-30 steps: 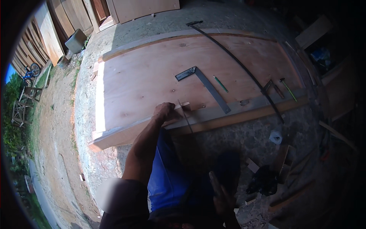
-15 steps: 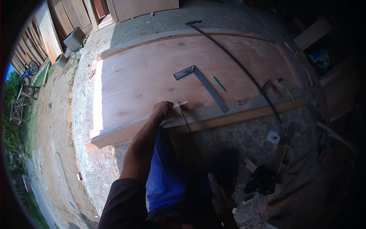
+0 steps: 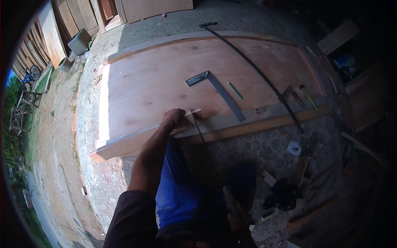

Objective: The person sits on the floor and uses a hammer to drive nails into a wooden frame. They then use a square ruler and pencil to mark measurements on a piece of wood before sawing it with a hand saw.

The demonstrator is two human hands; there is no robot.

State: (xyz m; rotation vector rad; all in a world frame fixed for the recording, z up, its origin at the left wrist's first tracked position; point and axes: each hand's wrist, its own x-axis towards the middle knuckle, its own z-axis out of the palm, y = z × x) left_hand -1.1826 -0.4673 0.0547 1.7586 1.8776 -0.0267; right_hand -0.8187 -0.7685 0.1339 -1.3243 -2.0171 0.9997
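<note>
My left hand (image 3: 174, 117) is closed on a narrow wooden strip (image 3: 196, 113) at the near edge of a large framed plywood panel (image 3: 149, 82). A thin saw blade (image 3: 197, 126) lies across the strip just right of that hand and slopes down toward me. Low in the shadow, my right hand (image 3: 237, 221) is wrapped round the saw's handle end; its fingers are hard to make out. On the panel beyond the blade rest a metal try square (image 3: 223, 94) and a green pencil (image 3: 235, 89).
A long dark bar (image 3: 256, 68) crosses the panel. A small hammer with a green handle (image 3: 308, 97) lies to its right. On the floor at right are a whitish roll (image 3: 294, 148), a black plastic bag (image 3: 282, 194) and wood offcuts (image 3: 269, 177). Sunlit dirt ground (image 3: 58, 136) stretches left.
The whole view has shifted slightly left. Both hands and the saw stay almost where they were against the strip.
</note>
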